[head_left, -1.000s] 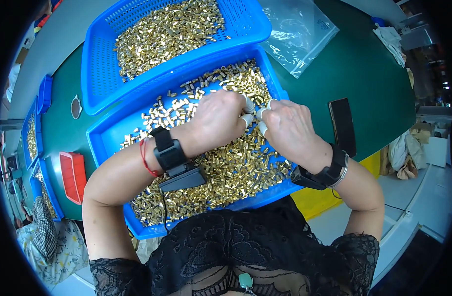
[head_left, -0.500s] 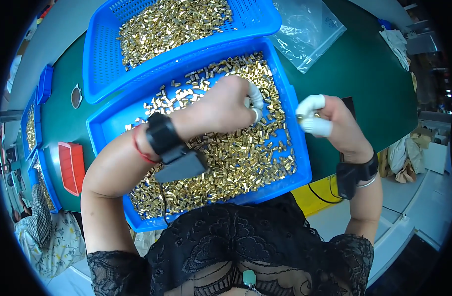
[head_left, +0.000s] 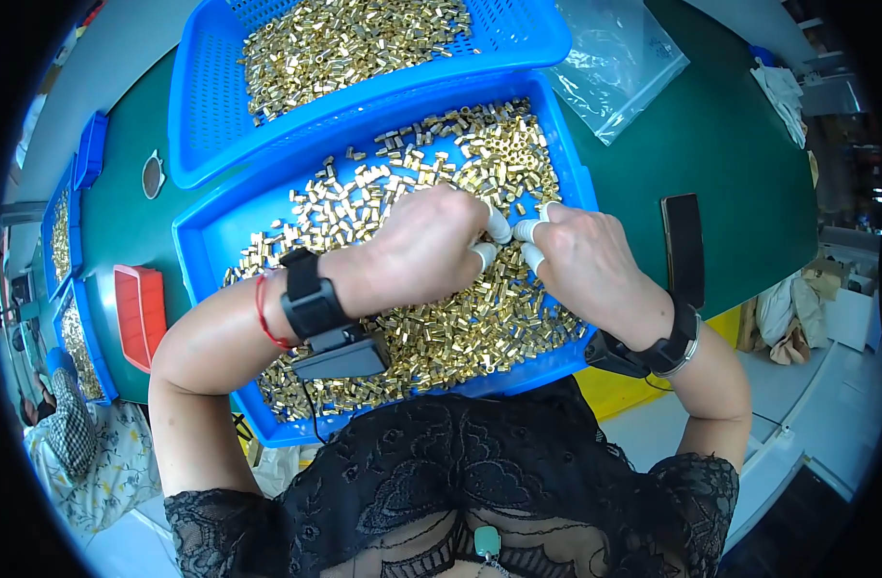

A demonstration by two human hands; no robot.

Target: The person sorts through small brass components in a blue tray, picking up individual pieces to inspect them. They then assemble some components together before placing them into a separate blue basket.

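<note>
A blue tray [head_left: 205, 252] holds a wide spread of small brass fittings [head_left: 441, 332]. Above it, my left hand [head_left: 421, 241] and my right hand [head_left: 600, 270] meet, fingertips close together, both with white finger cots. The left hand's fingers are closed in a pinch, and so are the right's. Whatever lies between the fingertips is too small and covered to make out. The fittings lie loosely below and around both hands, thicker on the near side and at the far right corner of the tray.
A blue perforated basket [head_left: 205, 125] of brass fittings stands behind the tray. Right of it lies a clear plastic bag [head_left: 619, 67], with a dark phone [head_left: 684, 250] nearer. On the left are a red bin [head_left: 140, 318], a small round dish [head_left: 153, 177] and other blue trays [head_left: 102, 342]. Someone sits at far left.
My right hand has moved left from beyond the tray's right edge to meet my left hand over the fittings, uncovering the phone. A small brass piece seen in its fingers earlier no longer shows.
</note>
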